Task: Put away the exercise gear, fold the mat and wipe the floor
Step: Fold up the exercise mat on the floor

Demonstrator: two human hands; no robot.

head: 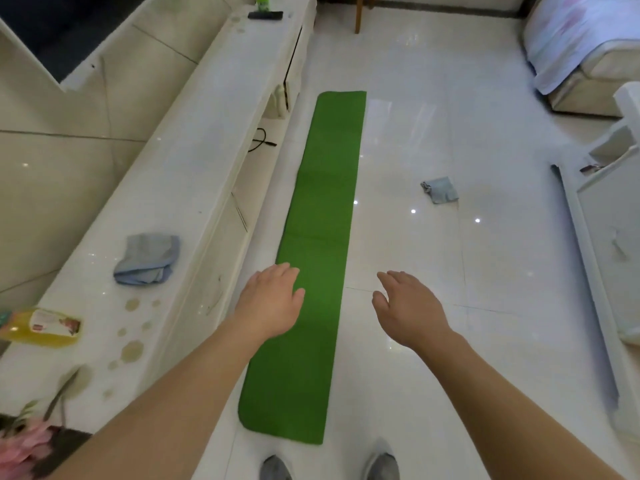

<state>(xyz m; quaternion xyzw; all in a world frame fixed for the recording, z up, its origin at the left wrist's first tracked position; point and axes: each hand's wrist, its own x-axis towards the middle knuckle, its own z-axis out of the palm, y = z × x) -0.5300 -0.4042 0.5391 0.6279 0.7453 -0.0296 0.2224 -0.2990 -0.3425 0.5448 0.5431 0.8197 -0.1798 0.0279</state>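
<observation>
The long green foam mat lies flat on the glossy white tiled floor. It forms a narrow strip that runs away from the person, parallel to the long white stone-topped counter and just beside its base.

Both hands are held out, fingers spread and relaxed, holding nothing. The left hand appears over the mat's left edge. The right hand appears over bare floor just to the right of the mat. Whether either hand touches a surface cannot be told.

Two grey shoes stand near the mat's near end.

- On the floor, right of the mat and well apart from it: a small crumpled blue-grey cloth.
- On the counter: a folded blue-grey cloth, a yellow plastic bottle lying on its side, and round stains.
- In the counter's open recess: a black cable.
- Right side: a white cabinet borders the floor.
- Far right corner: a bed with a floral cover.
- Far end: a wooden chair leg.
</observation>
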